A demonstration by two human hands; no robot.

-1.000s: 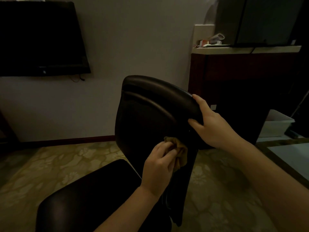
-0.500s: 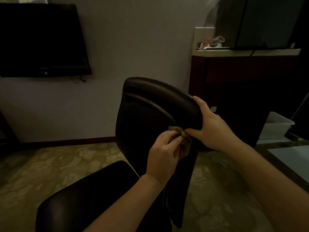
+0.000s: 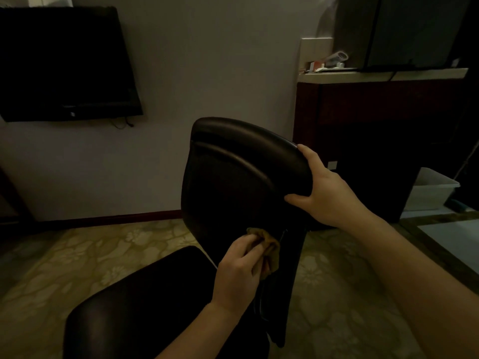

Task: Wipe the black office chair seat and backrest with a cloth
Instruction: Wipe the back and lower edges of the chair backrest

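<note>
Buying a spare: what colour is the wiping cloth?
The cloth is mustard brown, best seen in the head view.

Black backrest (image 3: pixel 241 182) upright; crumpled tan cloth (image 3: pixel 267 244) pressed low.

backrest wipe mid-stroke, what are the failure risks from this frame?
1. The cloth is bunched small in the left hand, so each stroke likely covers little, and the dim light may hide missed patches on the black backrest.
2. The right hand grips the backrest's top corner; that spot may go unwiped unless it regrips.
3. If that grip loosens, wiping pressure might swing the chair away.
</note>
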